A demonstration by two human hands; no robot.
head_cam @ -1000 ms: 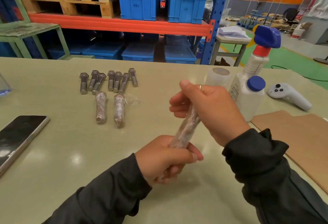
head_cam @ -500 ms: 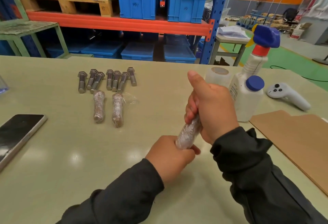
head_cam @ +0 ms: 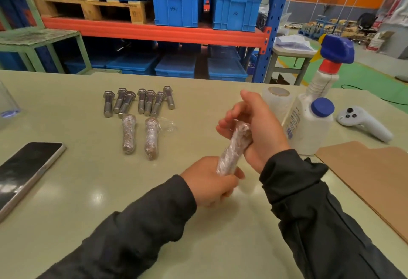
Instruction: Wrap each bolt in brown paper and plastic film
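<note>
Toward the counter's (head_cam: 66, 190) far edge lie seven bare bolts (head_cam: 138, 103), still to wrap, with two wrapped bolts (head_cam: 140, 135) just nearer. Above the counter's middle, the left hand (head_cam: 209, 181) grips a third wrapped bolt (head_cam: 231, 150) at its bottom; it tilts up and rightward (nearly finished, I judge), the right hand (head_cam: 256, 128) curled around its top.

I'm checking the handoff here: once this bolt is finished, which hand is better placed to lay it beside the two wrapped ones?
Left, probably. The left hand grips the wrapped bolt at its lower end and sits nearer the two wrapped ones. The right hand only curls around the top, farther away.
</note>
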